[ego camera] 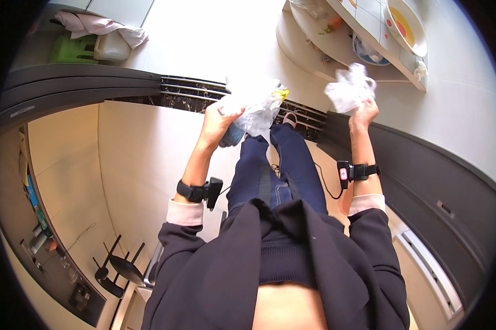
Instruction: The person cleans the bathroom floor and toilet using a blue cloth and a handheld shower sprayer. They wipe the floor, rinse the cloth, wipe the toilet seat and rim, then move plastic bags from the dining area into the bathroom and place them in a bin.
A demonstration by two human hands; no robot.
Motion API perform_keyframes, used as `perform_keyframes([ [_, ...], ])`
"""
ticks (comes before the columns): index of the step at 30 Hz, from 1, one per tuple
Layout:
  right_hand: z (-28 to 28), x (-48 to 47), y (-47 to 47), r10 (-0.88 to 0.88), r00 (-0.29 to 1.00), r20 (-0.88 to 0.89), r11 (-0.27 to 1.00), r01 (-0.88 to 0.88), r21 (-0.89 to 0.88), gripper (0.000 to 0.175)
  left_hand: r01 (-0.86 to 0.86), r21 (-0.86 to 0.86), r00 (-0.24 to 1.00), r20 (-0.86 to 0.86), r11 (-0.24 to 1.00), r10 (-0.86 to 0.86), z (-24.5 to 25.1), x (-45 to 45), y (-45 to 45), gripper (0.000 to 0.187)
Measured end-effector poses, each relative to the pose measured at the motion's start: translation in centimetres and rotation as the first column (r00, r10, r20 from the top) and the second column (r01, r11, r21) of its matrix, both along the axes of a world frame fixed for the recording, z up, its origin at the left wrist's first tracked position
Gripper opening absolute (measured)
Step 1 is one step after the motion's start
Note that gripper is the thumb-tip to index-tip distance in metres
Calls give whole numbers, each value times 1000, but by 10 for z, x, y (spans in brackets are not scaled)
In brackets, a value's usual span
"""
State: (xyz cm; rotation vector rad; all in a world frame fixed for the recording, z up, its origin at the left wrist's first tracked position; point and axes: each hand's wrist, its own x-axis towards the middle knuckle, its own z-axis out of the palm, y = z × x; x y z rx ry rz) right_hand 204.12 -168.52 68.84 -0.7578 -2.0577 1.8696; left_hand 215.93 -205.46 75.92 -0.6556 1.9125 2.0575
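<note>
My left hand [219, 119] is closed on a crumpled, whitish plastic bag [258, 113], held out over the door sill in front of my legs. A bit of yellow shows at the bag's right edge. Just below that hand is a dark blue-grey item [232, 135]; whether it is inside the bag or hanging under it, I cannot tell. In my right hand [365, 113] is a second thin white plastic bag [350, 88], bunched up and raised beside the corner shelves. The two hands are well apart.
Curved corner shelves [301, 45] at the upper right hold a blue basin [369, 51] with plastic in it. A patterned bowl [405, 27] stands on the tiled top. Dark door frames flank me. A green plastic stool [72, 49] and a whitish container [112, 46] are at the upper left.
</note>
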Motion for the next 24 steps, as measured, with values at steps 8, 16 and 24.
perform_keyframes([
  [8,-110,-109,83,105,994,-7,676,-66,734,66,-154,-128,937,295,980,186,-32,25,3,31],
  [16,-229,-252,202,527,818,232,-246,-115,962,30,-307,-200,828,425,930,365,-68,26,57,16],
  [24,-239,-366,154,472,693,544,-270,-474,838,29,-411,-147,742,519,900,424,-76,30,76,22],
])
